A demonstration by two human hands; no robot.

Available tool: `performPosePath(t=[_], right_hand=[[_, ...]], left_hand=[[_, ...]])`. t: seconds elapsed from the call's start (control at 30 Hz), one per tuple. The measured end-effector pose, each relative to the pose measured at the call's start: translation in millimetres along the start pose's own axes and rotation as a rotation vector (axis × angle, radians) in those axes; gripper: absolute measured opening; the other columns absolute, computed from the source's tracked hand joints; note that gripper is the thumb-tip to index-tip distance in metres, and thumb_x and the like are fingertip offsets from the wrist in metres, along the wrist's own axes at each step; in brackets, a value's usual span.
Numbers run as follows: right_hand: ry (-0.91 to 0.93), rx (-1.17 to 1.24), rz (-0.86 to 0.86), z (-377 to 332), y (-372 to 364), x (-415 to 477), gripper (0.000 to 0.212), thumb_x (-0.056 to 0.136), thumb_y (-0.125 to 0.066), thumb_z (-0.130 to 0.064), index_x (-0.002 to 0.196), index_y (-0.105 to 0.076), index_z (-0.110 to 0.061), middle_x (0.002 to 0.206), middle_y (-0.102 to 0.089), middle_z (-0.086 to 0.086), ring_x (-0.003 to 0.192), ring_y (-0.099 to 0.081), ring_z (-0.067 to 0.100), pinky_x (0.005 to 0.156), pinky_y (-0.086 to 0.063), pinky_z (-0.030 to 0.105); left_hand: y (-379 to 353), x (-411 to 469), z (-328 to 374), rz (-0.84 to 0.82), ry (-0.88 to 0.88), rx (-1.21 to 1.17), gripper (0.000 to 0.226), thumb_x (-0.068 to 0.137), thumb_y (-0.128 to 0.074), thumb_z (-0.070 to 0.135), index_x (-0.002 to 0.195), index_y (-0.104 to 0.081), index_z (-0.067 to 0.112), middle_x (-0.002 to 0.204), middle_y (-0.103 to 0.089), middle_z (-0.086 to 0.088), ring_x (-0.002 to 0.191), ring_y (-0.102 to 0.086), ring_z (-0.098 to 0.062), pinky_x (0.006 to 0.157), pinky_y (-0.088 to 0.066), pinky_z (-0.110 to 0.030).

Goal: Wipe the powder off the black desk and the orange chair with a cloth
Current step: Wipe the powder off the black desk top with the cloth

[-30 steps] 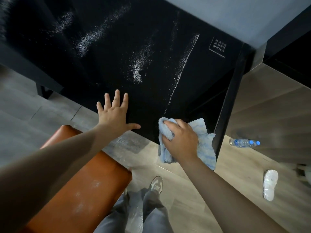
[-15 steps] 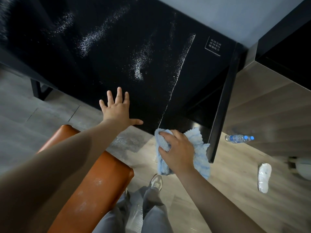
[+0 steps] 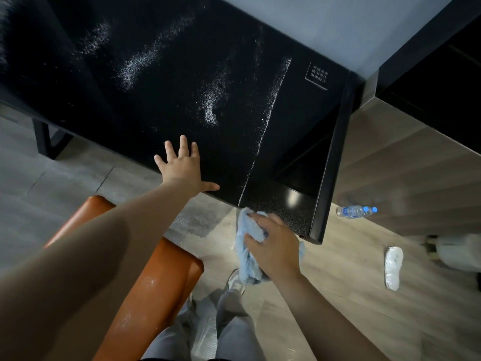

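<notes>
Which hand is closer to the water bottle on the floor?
Right. The right hand, holding the blue cloth beside the black desk, is nearer the water bottle; the left hand lies flat on that desk, farther away.

water bottle [image 3: 356,211] lying on wood floor [image 3: 338,282], white slipper [image 3: 393,267] nearby

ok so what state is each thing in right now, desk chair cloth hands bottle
black desk: streaked with white powder, not wiped clean
orange chair: powder smudges on the seat
cloth: bunched up, at the desk's near edge
left hand: flat, fingers spread, on the desk edge
right hand: grips the cloth
water bottle: on its side on the floor, cap on
</notes>
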State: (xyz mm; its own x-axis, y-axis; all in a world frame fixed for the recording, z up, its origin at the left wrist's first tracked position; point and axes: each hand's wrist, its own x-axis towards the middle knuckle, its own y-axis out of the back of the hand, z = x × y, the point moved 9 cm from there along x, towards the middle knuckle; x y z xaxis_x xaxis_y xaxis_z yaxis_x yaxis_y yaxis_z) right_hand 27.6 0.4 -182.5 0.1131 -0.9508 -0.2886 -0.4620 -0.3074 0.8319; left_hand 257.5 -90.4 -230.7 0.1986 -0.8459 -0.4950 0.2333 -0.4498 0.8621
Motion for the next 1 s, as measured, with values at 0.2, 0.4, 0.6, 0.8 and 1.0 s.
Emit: performPosePath(t=[0.2,0.4,0.6,0.8,1.0], right_hand=[[-0.003,0.031,0.167,-21,58,27,0.046,0.074,-0.044,-0.042,0.112,-0.067,-0.033,0.100,-0.059,-0.012,0.088,-0.058,0.013,0.071,-0.044,0.027],[-0.015,0.101,0.303,-35,111,57,0.041,0.081,-0.069,-0.024,0.121,-0.066,-0.027,0.113,-0.061,-0.008,0.099,-0.058,0.014,0.080,-0.043,0.026],[0.019,0.131,0.344,-38,158,125,0.038,0.083,-0.069,-0.022,0.121,-0.066,-0.026,0.114,-0.060,-0.011,0.094,-0.053,0.006,0.078,-0.034,0.020],[0.044,0.157,0.357,-23,198,221,0.037,0.082,-0.068,-0.023,0.118,-0.067,-0.027,0.113,-0.061,-0.012,0.093,-0.052,0.002,0.079,-0.037,0.021],[0.082,0.138,0.327,-8,224,312,0.028,0.082,-0.066,-0.023,0.109,-0.068,-0.028,0.099,-0.060,-0.012,0.087,-0.056,0.007,0.075,-0.040,0.023]], left_hand=[[15,-2,1,-0.074,-0.015,-0.014,0.122,0.067,-0.058,0.080,0.154,0.002,0.017,0.161,0.010,-0.008,0.146,0.002,-0.042,0.114,-0.019,-0.060],[45,-7,17,0.026,-0.159,-0.070,0.106,0.078,-0.054,0.072,0.154,-0.005,0.015,0.161,-0.005,-0.007,0.147,-0.005,-0.037,0.115,-0.021,-0.055],[88,13,34,0.074,-0.196,-0.116,0.098,0.084,-0.052,0.066,0.154,-0.008,0.014,0.161,-0.011,-0.008,0.147,-0.011,-0.035,0.117,-0.023,-0.050],[119,58,72,0.072,-0.180,-0.130,0.091,0.087,-0.051,0.063,0.154,-0.010,0.016,0.160,-0.012,-0.005,0.147,-0.009,-0.032,0.118,-0.021,-0.048],[132,114,102,0.034,-0.129,-0.098,0.091,0.087,-0.053,0.062,0.154,-0.011,0.017,0.160,-0.013,-0.004,0.147,-0.009,-0.031,0.117,-0.022,-0.048]])
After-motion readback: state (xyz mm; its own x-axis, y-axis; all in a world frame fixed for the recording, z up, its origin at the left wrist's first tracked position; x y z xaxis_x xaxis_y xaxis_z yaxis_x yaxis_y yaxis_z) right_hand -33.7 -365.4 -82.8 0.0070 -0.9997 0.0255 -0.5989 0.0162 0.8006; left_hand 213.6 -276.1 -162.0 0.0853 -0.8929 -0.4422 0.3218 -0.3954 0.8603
